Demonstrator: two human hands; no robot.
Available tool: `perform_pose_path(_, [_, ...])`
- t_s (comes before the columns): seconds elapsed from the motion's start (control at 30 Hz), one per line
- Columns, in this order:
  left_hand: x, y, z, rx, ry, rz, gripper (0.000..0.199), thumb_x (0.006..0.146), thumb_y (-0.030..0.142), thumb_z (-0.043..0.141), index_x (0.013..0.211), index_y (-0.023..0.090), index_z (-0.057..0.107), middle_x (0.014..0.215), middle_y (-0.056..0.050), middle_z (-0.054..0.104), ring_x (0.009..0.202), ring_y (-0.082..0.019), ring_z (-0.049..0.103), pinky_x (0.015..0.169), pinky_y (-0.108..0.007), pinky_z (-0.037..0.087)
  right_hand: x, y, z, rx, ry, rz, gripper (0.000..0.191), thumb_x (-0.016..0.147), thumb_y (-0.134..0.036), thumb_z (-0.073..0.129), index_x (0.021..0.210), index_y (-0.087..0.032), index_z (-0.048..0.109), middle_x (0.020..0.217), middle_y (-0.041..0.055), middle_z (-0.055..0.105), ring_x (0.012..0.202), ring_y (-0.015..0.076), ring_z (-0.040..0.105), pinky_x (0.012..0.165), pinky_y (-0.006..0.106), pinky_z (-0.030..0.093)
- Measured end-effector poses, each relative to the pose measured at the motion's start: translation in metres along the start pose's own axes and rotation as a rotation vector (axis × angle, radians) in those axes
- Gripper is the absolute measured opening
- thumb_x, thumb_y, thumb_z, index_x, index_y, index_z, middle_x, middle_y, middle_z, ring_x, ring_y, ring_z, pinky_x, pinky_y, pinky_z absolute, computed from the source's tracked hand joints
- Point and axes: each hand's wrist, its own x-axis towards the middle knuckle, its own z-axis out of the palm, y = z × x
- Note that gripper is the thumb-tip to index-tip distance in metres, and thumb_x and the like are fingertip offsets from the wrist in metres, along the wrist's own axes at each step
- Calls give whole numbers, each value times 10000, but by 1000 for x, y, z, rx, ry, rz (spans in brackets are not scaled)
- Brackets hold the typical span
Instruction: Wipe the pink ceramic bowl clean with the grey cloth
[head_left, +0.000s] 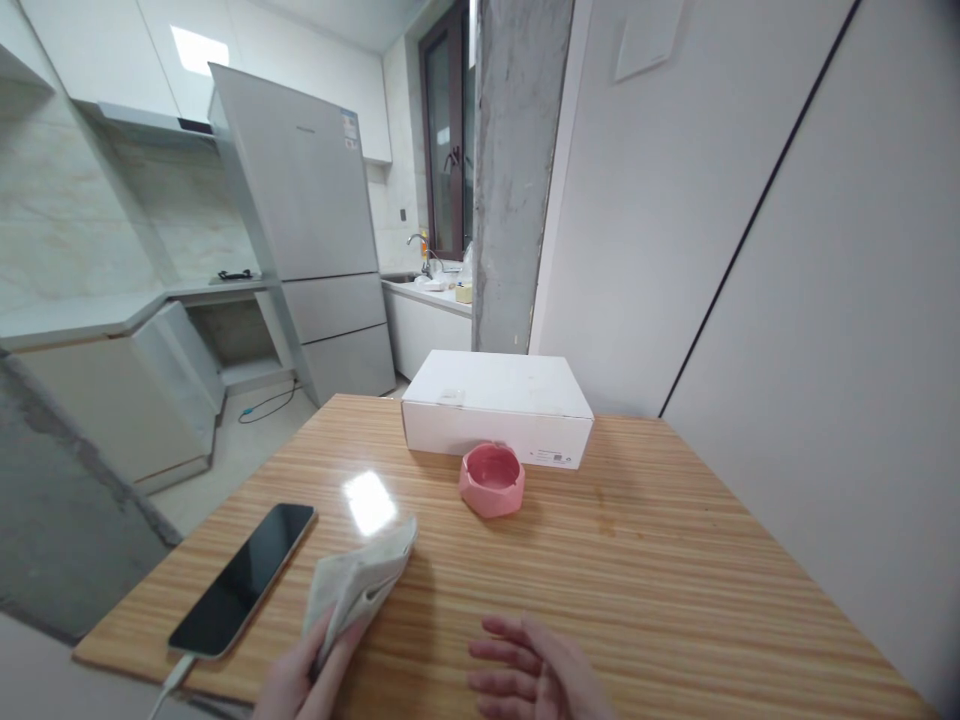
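Note:
My left hand [313, 668] is closed on a folded pale grey cloth [364, 575], holding it by its near end at the front of the table. To the right, my right hand [529, 672] hovers over the near edge with fingers apart and slightly curled, and nothing is in it. Beyond both hands stands a pink faceted ashtray [492, 482], its bowl facing up. A white box [499, 400] lies flat right behind the ashtray.
A dark-screened phone [244, 580] with a white cable [174, 682] plugged in lies left of the cloth on the wooden table [675, 560]. A white wall [825, 350] borders the right side. Farther back are a fridge [307, 200] and a sink counter.

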Motion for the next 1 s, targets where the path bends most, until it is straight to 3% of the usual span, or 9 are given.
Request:
perform_pose_path(0.07, [7, 28, 35, -141, 22, -62, 404, 910, 449, 466, 1156, 204, 673, 1051, -32, 738, 979, -261, 686, 854, -322, 557, -2, -6, 2, 167, -114, 93, 603, 576, -554, 810, 1006, -148, 697, 1102, 151, 713, 1017, 273, 674, 948, 427, 460])
perform_pose_path(0.13, [11, 49, 73, -166, -29, 75, 374, 939, 379, 439, 1172, 187, 660, 1065, -57, 733, 964, -235, 695, 840, -283, 560, -4, -13, -1, 270, -188, 105, 628, 580, -584, 793, 1017, -145, 692, 1152, 151, 693, 1084, 292, 637, 994, 456, 426])
perform_pose_path(0.3, [14, 66, 143, 94, 16, 962, 323, 907, 329, 540, 1190, 198, 624, 1132, -38, 709, 1061, -202, 658, 999, -274, 466, -13, -28, -20, 313, -100, 40, 460, 732, -533, 697, 996, -157, 695, 939, 106, 755, 861, 253, 705, 846, 396, 532])
perform_pose_path(0.4, [16, 72, 147, 225, -18, 1138, 324, 872, 256, 610, 1192, 208, 612, 1160, -26, 698, 1119, -195, 624, 1072, -292, 397, -17, -34, -28, 305, -13, 61, 396, 776, -402, 692, 1060, -126, 673, 871, 97, 763, 786, 242, 722, 756, 366, 568])
perform_pose_path(0.53, [46, 86, 116, 23, -277, 830, 476, 832, 361, 649, 1283, 261, 533, 1298, -64, 609, 1204, -213, 563, 1019, -291, 452, -20, -40, -36, 349, 134, 89, 336, 805, -291, 669, 1056, -69, 664, 807, 113, 768, 810, 266, 733, 746, 357, 581])
perform_pose_path(0.6, [77, 87, 102, -77, -218, 484, 586, 812, 346, 666, 1351, 254, 457, 1425, -107, 475, 1305, -255, 454, 1071, -384, 398, -22, -45, -40, 383, 241, 52, 309, 810, -283, 665, 1028, -65, 670, 786, 115, 770, 843, 273, 733, 791, 360, 577])
perform_pose_path(0.7, [127, 78, 98, -168, -126, 209, 950, 610, 342, 825, 1417, 181, 349, 1476, -179, 369, 1368, -345, 326, 1120, -510, 272, -23, -60, -44, 374, 435, -75, 311, 779, -264, 688, 1036, -92, 664, 778, 94, 776, 878, 277, 730, 840, 369, 570])
perform_pose_path(0.83, [162, 67, 113, -372, -230, 145, 972, 504, 280, 870, 1358, 176, 418, 1309, -157, 546, 1214, -327, 510, 1036, -482, 375, -12, -86, -43, 221, 638, -313, 378, 751, -287, 696, 1097, -144, 649, 896, 89, 776, 905, 278, 724, 815, 375, 587])
perform_pose_path(1.0, [162, 74, 121, -434, -168, 144, 751, 487, 246, 864, 1179, 202, 575, 1186, -103, 628, 1122, -299, 571, 985, -431, 417, 38, -109, -34, -113, 713, -631, 423, 734, -402, 705, 1083, -166, 671, 1015, 95, 755, 952, 287, 709, 801, 376, 586])
